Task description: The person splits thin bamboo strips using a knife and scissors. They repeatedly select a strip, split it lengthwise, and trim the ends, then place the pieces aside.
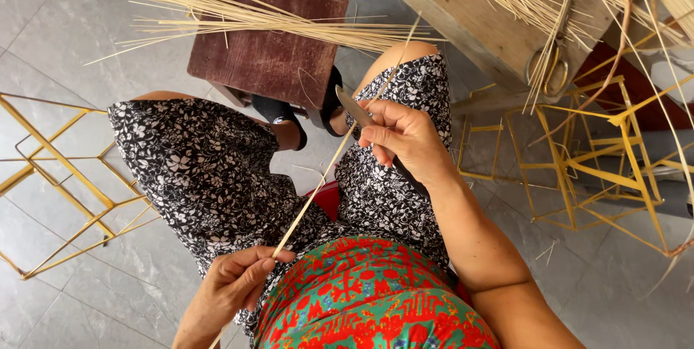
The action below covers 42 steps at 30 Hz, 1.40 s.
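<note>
My right hand (405,139) grips a knife (353,109) whose blade presses against a thin bamboo strip (327,171). The strip runs diagonally from my left hand (235,280), which pinches its lower end near my lap, up past the knife toward the bench. Both hands work above my knees, which are covered by a black-and-white floral skirt (202,168).
A dark red wooden stool (271,45) carries a bundle of pale bamboo strips (238,20) ahead of me. A wooden bench (477,16) with more strips and scissors (551,67) stands at the right. Yellow wire frames (65,175) lie left, and more yellow frames (600,161) lie right on the grey tiles.
</note>
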Available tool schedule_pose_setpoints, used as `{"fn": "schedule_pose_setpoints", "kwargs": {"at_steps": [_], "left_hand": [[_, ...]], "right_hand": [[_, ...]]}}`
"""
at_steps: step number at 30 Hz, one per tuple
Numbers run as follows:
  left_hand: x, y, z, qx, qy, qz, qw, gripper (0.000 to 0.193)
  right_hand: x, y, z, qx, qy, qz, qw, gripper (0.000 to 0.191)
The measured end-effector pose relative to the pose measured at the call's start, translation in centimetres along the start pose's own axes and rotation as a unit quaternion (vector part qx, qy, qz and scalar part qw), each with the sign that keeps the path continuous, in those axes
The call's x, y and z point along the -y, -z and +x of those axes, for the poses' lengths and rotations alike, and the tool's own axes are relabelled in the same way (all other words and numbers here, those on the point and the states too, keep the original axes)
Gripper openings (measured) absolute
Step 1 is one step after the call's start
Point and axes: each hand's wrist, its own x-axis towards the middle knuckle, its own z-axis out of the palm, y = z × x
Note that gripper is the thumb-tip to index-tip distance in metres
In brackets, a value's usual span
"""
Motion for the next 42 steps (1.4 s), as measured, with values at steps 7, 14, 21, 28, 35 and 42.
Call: {"fn": "schedule_pose_setpoints", "kwargs": {"at_steps": [7, 14, 21, 28, 35, 42], "left_hand": [[1.1, -0.2, 0.4, -0.042, 0.015, 0.0, 0.999, 0.032], [3.4, 1.6, 0.3, 0.011, 0.043, -0.001, 0.999, 0.03], [6.0, 2.4, -0.7, 0.073, 0.033, -0.111, 0.991, 0.029], [8.6, 4.0, -0.5, 0.074, 0.011, -0.137, 0.988, 0.029], [10.6, 4.2, -0.5, 0.057, 0.051, -0.132, 0.988, 0.028], [9.0, 3.1, -0.8, 0.033, 0.009, -0.113, 0.993, 0.029]], "right_hand": [[0.7, 1.0, -1.3, 0.047, -0.022, 0.12, 0.991, 0.037], [1.7, 3.2, -0.8, -0.054, 0.055, 0.093, 0.993, 0.037], [1.2, 4.9, -0.8, -0.098, 0.083, -0.013, 0.992, 0.039], [2.3, 8.1, -1.8, -0.069, 0.018, 0.172, 0.982, 0.04], [2.6, 10.5, -1.9, -0.129, 0.048, 0.041, 0.99, 0.04], [2.9, 12.5, -1.6, -0.159, 0.035, 0.074, 0.984, 0.034]]}}
